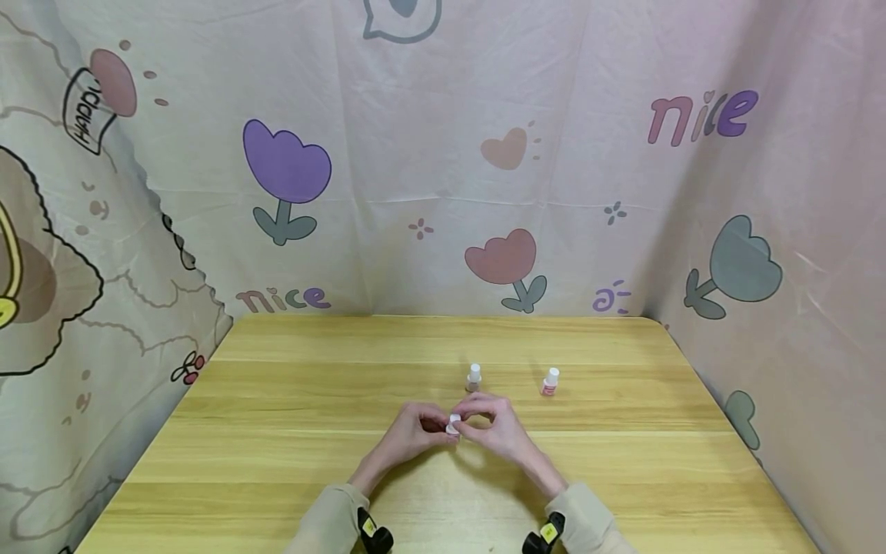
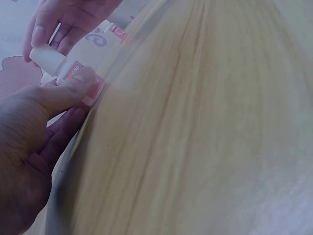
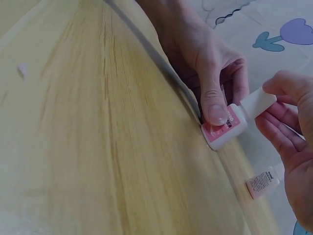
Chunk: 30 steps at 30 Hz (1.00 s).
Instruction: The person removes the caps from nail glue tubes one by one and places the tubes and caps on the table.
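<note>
Near the middle of the table, my left hand [image 1: 415,431] grips a small white bottle [image 3: 229,128] with a pink label, its thumb across the label. My right hand [image 1: 501,425] pinches the bottle's white cap [image 3: 258,103] between thumb and fingers. In the right wrist view the cap sits at the bottle's neck, in line with it. The bottle is tilted in both wrist views, with its base close over the table. Fingers partly cover it in the head view.
Just beyond my hands a second small white-capped bottle [image 1: 474,378] stands upright. A third, pink-labelled bottle [image 1: 550,382] stands farther right. The wooden table [image 1: 277,385] meets a printed cloth backdrop [image 1: 415,154] at its far edge, with cloth along both sides.
</note>
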Motion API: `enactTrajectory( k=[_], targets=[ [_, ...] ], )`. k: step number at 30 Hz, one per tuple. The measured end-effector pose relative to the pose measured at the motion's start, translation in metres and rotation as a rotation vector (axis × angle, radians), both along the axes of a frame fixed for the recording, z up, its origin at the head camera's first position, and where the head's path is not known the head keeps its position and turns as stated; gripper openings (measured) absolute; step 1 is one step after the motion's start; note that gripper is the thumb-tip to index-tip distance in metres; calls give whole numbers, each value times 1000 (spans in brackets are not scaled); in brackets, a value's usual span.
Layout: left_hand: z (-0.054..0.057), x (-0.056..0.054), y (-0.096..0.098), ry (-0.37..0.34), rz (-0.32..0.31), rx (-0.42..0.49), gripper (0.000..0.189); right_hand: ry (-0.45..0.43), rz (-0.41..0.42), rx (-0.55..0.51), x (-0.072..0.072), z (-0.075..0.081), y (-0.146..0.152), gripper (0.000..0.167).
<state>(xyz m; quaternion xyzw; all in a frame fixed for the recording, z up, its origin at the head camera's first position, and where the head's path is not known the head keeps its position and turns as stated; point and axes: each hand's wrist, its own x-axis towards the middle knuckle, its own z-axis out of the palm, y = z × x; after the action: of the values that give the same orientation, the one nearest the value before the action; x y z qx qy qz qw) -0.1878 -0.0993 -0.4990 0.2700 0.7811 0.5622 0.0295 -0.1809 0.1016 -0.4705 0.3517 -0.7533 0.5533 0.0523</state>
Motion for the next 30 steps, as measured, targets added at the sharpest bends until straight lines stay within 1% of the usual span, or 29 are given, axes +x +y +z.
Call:
enactTrajectory(
  k=[4,7,10,16,25,30],
  targets=[
    [0,0,0,11,-1,4,11,-16,5,-7,0,-1,0,18],
    [-1,0,0,14,-4,9,12,-23,-24,-18,0,-3,0,15],
    [-1,0,0,7,-4,13,12,-9,-52,-39,-1,-5,0,12],
    [-1,0,0,2,-1,12,13,32,-33,-56,-3,-7,0,12],
    [0,-1,-1,9,-5,2,12,25,3,-30,0,-2,0,18],
    [-1,-1,-2,15,-11,2,11,37,-22,-32,-1,-3,-1,15]
  ],
)
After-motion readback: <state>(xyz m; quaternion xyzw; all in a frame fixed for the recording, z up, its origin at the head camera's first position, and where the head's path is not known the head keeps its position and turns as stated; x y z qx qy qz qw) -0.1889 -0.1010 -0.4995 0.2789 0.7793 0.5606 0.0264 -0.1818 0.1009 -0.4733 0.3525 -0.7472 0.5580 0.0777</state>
